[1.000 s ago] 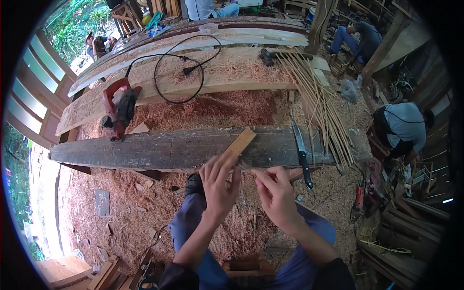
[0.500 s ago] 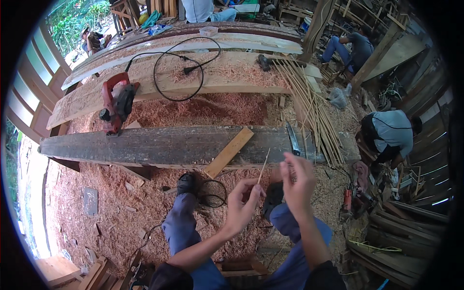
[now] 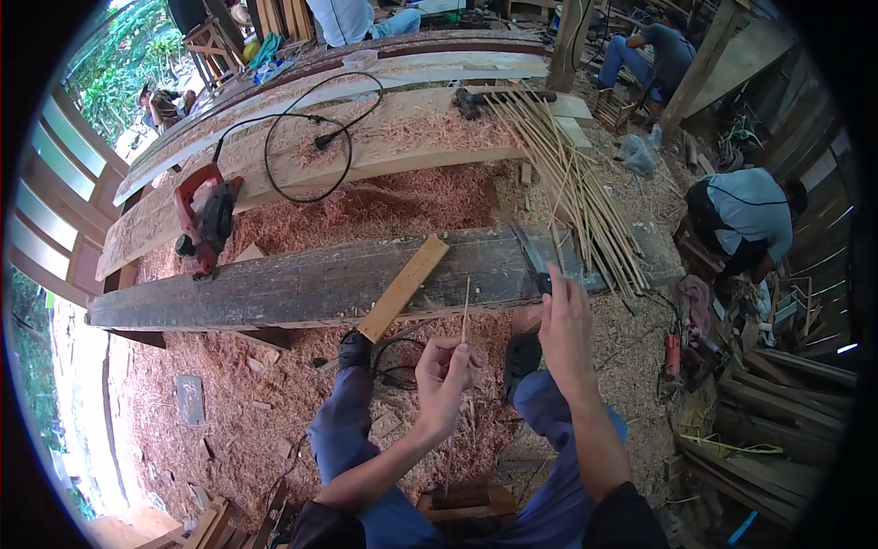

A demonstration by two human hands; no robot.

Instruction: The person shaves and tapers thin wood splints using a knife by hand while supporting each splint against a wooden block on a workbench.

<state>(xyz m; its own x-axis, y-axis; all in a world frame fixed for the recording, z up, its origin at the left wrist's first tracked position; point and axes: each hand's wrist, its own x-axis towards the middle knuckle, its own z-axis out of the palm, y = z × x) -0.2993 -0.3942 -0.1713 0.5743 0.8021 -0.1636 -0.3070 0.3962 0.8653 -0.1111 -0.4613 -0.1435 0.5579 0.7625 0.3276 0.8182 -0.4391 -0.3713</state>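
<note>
My left hand (image 3: 445,377) pinches a thin bamboo stick (image 3: 466,306), which points up and away between thumb and fingers. Its lower end shows below the hand. My right hand (image 3: 567,325) is at the near edge of the dark plank (image 3: 302,274), its fingers closed around the handle of a knife (image 3: 528,252). The blade points away and slightly left; part of the handle is hidden by the fingers. A flat yellowish wood strip (image 3: 404,288) lies slantwise on the plank, left of the knife.
A bundle of thin bamboo sticks (image 3: 585,192) lies across the boards at right, beside a hammer (image 3: 468,102). A red power planer (image 3: 206,215) with a looped black cord (image 3: 306,197) rests at left. Shavings cover the ground. Several people work farther off, one (image 3: 745,215) crouching at right.
My right hand has moved forward onto the knife and closed on its handle. The left hand has shifted slightly left, its stick now more upright. The whole view has turned a little.
</note>
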